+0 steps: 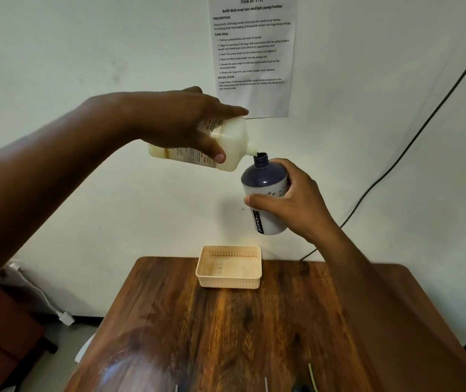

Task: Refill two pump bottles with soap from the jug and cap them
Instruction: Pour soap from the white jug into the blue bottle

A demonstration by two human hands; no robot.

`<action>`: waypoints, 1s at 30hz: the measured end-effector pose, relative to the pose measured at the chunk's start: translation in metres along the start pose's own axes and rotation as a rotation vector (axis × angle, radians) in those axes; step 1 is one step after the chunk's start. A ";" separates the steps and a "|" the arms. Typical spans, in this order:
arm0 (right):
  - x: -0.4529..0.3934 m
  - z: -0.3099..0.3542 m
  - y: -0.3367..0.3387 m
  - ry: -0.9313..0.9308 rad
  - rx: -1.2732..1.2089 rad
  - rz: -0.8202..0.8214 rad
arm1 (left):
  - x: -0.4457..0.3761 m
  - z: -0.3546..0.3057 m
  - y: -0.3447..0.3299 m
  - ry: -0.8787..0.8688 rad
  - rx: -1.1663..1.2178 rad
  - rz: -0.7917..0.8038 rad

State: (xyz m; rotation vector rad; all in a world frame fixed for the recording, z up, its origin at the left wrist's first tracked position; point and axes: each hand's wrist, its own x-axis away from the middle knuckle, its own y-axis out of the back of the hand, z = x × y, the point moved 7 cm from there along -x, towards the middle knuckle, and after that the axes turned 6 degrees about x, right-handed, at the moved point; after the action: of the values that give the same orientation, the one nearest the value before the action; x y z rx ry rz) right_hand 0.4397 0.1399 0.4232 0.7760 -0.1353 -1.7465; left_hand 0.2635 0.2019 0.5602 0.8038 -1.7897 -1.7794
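Note:
My left hand grips a pale cream soap jug, tipped nearly on its side high above the table, its spout pointing right and down. My right hand holds a dark blue and white pump bottle upright just below, with no pump on it. The jug's spout touches the rim of the bottle's open neck. Whether soap is flowing cannot be made out. At the bottom edge, thin tubes show, possibly pump parts. No second bottle is in view.
A cream perforated plastic basket sits near the far edge of the brown wooden table. A printed task sheet hangs on the white wall. A dark cable runs down the wall on the right. A white plug lies on the floor at left.

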 end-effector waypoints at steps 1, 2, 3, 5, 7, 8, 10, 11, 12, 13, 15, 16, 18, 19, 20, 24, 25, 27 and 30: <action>0.000 0.000 0.000 0.000 0.000 0.000 | -0.001 0.000 0.000 0.000 -0.006 0.005; -0.001 0.000 0.000 0.000 -0.001 -0.001 | -0.001 0.000 0.001 0.001 -0.009 0.010; -0.001 0.000 0.000 -0.001 -0.003 -0.001 | -0.002 -0.001 0.002 0.005 -0.009 0.015; -0.002 0.000 0.000 -0.002 -0.004 -0.002 | -0.003 -0.001 0.003 0.009 -0.010 0.022; -0.002 0.000 0.000 -0.003 -0.003 -0.003 | -0.004 0.000 0.004 0.011 -0.013 0.022; -0.003 0.000 0.000 -0.003 -0.004 -0.003 | -0.004 0.000 0.005 0.011 -0.012 0.020; -0.003 0.000 0.001 0.000 -0.006 -0.005 | -0.005 0.000 0.005 0.004 -0.013 0.014; -0.003 0.000 0.001 0.001 -0.008 -0.007 | -0.004 -0.001 0.006 -0.001 -0.015 0.010; -0.003 0.000 0.001 0.001 -0.011 -0.009 | -0.004 -0.002 0.007 -0.006 -0.018 0.006; -0.003 0.000 0.001 0.001 -0.014 -0.012 | -0.004 -0.003 0.007 -0.010 -0.019 0.003; -0.003 0.001 0.001 0.001 -0.016 -0.014 | -0.003 -0.005 0.008 -0.012 -0.014 0.008; -0.003 0.001 0.001 0.001 -0.014 -0.015 | -0.003 -0.005 0.008 -0.013 -0.009 0.012; -0.004 0.002 0.001 0.002 -0.012 -0.015 | -0.002 -0.005 0.009 -0.012 0.001 0.016; -0.004 0.002 0.001 0.003 -0.011 -0.014 | -0.002 -0.005 0.009 -0.007 0.002 0.018; -0.004 0.002 0.001 0.003 -0.009 -0.015 | -0.002 -0.004 0.009 -0.002 0.003 0.021; -0.005 0.002 0.001 -0.001 -0.007 -0.016 | -0.002 -0.005 0.012 -0.005 -0.011 0.019; -0.005 0.002 0.001 0.000 -0.006 -0.018 | -0.003 -0.005 0.012 -0.005 -0.011 0.016; -0.005 0.003 0.001 0.002 -0.002 -0.018 | -0.003 -0.004 0.012 0.000 -0.003 0.018; -0.005 0.003 0.001 0.003 -0.005 -0.017 | -0.003 -0.005 0.012 0.001 -0.001 0.032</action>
State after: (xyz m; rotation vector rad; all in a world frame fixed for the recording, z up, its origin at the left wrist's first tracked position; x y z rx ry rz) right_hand 0.4396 0.1431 0.4277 0.7778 -0.1221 -1.7615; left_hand 0.2683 0.2005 0.5724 0.7709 -1.7913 -1.7589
